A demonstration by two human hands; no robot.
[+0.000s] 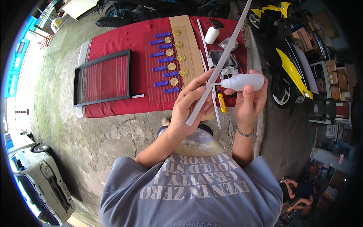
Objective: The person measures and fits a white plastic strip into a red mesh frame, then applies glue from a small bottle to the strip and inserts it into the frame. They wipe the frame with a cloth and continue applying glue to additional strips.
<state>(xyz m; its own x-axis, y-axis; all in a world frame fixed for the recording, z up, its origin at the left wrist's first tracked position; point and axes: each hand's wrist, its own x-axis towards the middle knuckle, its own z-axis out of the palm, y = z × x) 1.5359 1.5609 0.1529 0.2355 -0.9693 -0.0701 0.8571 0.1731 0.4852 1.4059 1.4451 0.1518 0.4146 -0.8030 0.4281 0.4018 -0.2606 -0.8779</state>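
A long thin white strip (228, 49) runs diagonally in front of me, rising toward the upper right. My left hand (183, 108) is closed round its lower part, fingers behind and thumb at the side. In my right hand (249, 106) lies a white squeeze bottle (247, 82), tipped sideways. Its narrow nozzle points left and reaches the strip just by my left fingers; whether it touches, I cannot tell. Beyond my hands, gold medals (171, 66) with purple ribbons lie in staggered rows on a clear sheet over the table.
A red cloth (109, 39) covers the table. On it are a dark empty frame (129, 72), a brown board (181, 23), a black-topped spray bottle (211, 34), loose white strips (201, 32) and a yellow tool (221, 103). Motorbikes (281, 85) stand at right; a person (298, 196) sits lower right.
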